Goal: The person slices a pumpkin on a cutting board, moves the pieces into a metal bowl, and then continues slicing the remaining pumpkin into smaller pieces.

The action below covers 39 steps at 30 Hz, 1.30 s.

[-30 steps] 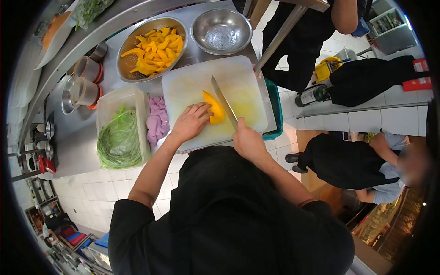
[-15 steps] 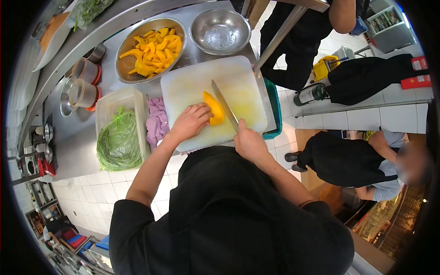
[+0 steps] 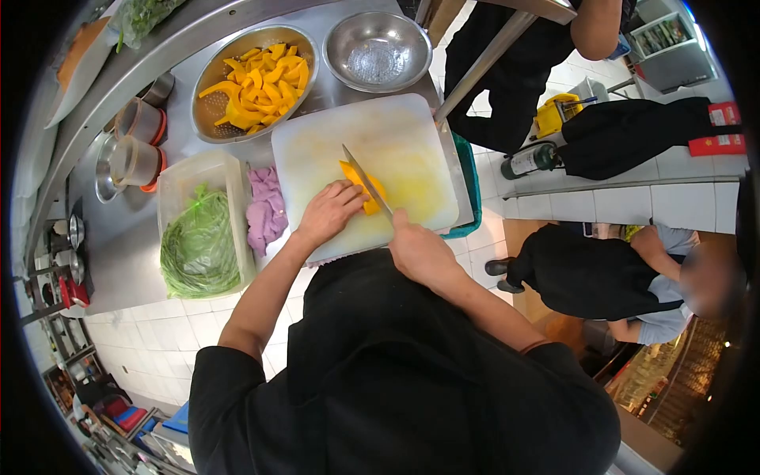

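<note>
A yellow-orange pumpkin wedge [image 3: 374, 204] lies on the white cutting board [image 3: 313, 142]. My left hand [image 3: 331, 212] presses its closed fingers on the wedge from the left. In my right hand [image 3: 423, 252] is the handle of a kitchen knife [image 3: 364, 176]. Its blade lies over the wedge, just right of my left fingertips, with the tip pointing up and left. Behind the board stands a perforated metal colander [image 3: 204, 99] holding cut pumpkin pieces [image 3: 265, 89].
Beside the colander is a metal bowl [image 3: 378, 54]. A purple cloth [image 3: 265, 212] and a plastic tub [image 3: 240, 170] with bagged greens [image 3: 202, 245] lie left of the board. A green bin [image 3: 469, 186] is at its right. Two people [image 3: 499, 71] are nearby.
The knife has moved left, from beside the pumpkin wedge to over it, carried by my right hand. My left hand stays on the wedge. The whole view has shifted slightly.
</note>
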{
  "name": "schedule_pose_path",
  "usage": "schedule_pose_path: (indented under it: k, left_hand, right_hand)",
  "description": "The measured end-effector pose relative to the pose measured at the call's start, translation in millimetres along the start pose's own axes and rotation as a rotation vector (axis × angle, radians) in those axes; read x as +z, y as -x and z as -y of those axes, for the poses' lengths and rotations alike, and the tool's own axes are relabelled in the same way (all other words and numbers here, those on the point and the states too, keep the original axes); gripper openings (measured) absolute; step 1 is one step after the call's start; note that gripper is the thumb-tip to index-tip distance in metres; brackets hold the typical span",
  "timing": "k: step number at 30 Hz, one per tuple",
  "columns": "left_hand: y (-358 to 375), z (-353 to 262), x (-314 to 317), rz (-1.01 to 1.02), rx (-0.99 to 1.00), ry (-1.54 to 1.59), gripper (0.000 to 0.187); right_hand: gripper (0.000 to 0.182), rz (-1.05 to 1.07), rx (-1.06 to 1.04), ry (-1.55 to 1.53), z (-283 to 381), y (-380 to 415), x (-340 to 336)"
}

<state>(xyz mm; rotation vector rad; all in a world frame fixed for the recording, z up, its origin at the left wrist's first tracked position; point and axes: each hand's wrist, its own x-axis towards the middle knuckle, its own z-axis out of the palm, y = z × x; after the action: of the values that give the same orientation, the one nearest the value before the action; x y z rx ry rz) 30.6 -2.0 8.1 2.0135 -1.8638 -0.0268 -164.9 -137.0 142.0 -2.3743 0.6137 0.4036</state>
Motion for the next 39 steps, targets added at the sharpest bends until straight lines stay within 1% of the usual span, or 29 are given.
schedule_pose_path:
  k: [2,4,5,7,8,10,11,13,14,16,20,22,23,24,25,29,31,32,34,35,37,38,39]
  left_hand:
    - [0.2,0.6,2.5,-0.009,-0.001,0.001,0.029]
    - [2.5,1.3,7.5,-0.096,-0.019,0.078,0.028]
    - [3.7,2.9,10.5,-0.096,-0.019,0.08,0.028]
    - [7.2,6.1,14.7,-0.172,-0.033,0.193,0.027]
    - [10.2,10.6,14.7,-0.172,-0.033,0.194,0.027]
    - [6.1,18.0,3.3,-0.06,-0.116,0.28,0.031]
    - [4.0,19.3,-0.8,-0.06,-0.116,0.281,0.031]
    - [-16.8,7.1,-38.4,-0.332,-0.327,0.122,0.048]
    - [-28.5,5.6,-50.4,-0.331,-0.328,0.124,0.048]
    - [-47.9,9.1,-65.7,0.022,-0.008,0.062,0.066]
    - [-44.9,27.0,-44.8,0.079,-0.008,0.073,0.073]
    - [-39.1,32.5,-41.4,0.079,0.003,0.086,0.075]
    - [-40.3,39.1,-42.4,0.073,0.005,0.068,0.075]
    - [-42.3,43.0,-43.4,0.123,0.017,0.069,0.075]
    - [-41.3,42.9,-42.4,0.176,0.027,0.075,0.076]
    - [-43.9,34.5,-48.0,0.202,0.044,-0.033,0.077]
    - [-33.0,18.8,-35.9,-0.201,-0.274,0.085,0.071]
    - [-28.0,13.4,-24.6,-0.199,-0.264,0.08,0.071]
    - [-19.9,9.2,2.9,-0.271,-0.644,0.398,0.061]
    - [-17.9,12.1,14.1,-0.266,-0.646,0.393,0.061]
    - [-15.7,9.9,24.6,-0.127,-0.594,0.377,0.057]
    - [-19.7,5.6,26.2,-0.152,-0.621,0.439,0.048]
    - [-22.5,7.9,29.2,-0.149,-0.623,0.44,0.048]
  right_hand:
    - [0.022,-0.011,-0.016,-0.004,-0.7,-5.2,2.7]
    - [0.019,-0.009,0.011,0.012,0.5,-11.8,6.4]
    - [0.019,-0.009,0.012,0.013,-1.0,-17.2,10.9]
    - [0.019,-0.038,0.041,-0.021,-6.2,-27.6,22.5]
    - [0.019,-0.038,0.043,-0.02,-6.9,-30.1,27.5]
    - [0.014,-0.064,0.008,0.063,-7.0,-34.7,31.9]
    - [0.014,-0.064,0.009,0.064,-7.0,-34.7,32.2]
    - [0.012,-0.091,-0.014,0.078,-7.9,-33.7,32.2]
    - [0.012,-0.089,-0.013,0.079,-7.8,-33.8,32.2]
    - [0.012,-0.097,-0.028,0.099,-6.1,-34.8,32.6]
    - [0.012,-0.123,-0.07,0.119,-9.1,-41.9,34.1]
    - [0.013,-0.08,-0.004,0.149,-19.4,-57.4,52.5]
    - [0.013,-0.094,-0.017,0.148,-23.3,-65.0,57.8]
    - [0.015,-0.082,-0.021,0.108,-26.2,-69.9,60.6]
    - [0.018,-0.065,-0.022,0.068,-30.2,-70.6,65.0]
    - [0.02,-0.12,-0.092,0.039,-43.7,-81.0,62.4]
    - [0.024,-0.132,-0.06,-0.143,-51.2,-85.6,60.6]
    - [0.024,-0.142,-0.06,-0.148,-54.8,-82.6,58.7]
    - [0.026,-0.194,-0.115,-0.301,-58.0,-69.8,48.0]
    - [0.026,-0.193,-0.117,-0.307,-59.9,-64.0,41.7]
    - [0.026,-0.241,-0.066,-0.307,-64.8,-48.9,29.3]
    - [0.026,-0.24,-0.065,-0.309,-67.8,-42.2,23.3]
    - [0.025,-0.251,-0.026,-0.3,-71.1,-35.3,18.2]
